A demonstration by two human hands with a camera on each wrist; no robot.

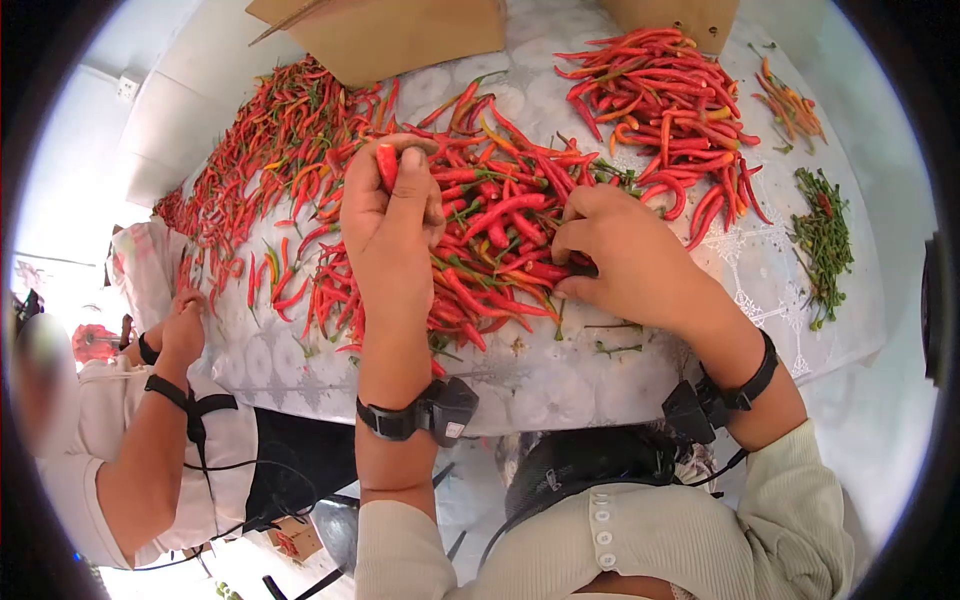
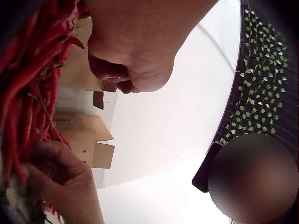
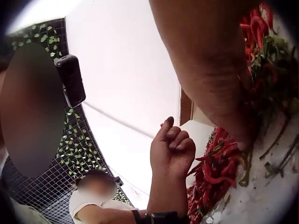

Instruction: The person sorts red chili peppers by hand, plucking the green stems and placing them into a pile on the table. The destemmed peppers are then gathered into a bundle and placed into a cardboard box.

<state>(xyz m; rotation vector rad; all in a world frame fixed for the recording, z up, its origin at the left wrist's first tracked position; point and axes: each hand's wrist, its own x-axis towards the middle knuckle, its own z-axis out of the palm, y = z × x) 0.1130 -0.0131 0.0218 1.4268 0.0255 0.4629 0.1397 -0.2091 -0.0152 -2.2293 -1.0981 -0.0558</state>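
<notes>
Raised over the pile of red peppers, my left hand grips a red pepper between thumb and curled fingers. In the right wrist view the same left hand shows curled fingers with only a speck of red at the thumb. My right hand reaches into the right side of the pile, fingers bent among the peppers; the left wrist view shows this right hand against red peppers. Whether it pinches one is hidden.
A pile of peppers lies at the back right, green stems at the far right. Smaller peppers spread at the left. Cardboard boxes stand behind. Another person's hand is at the table's left edge.
</notes>
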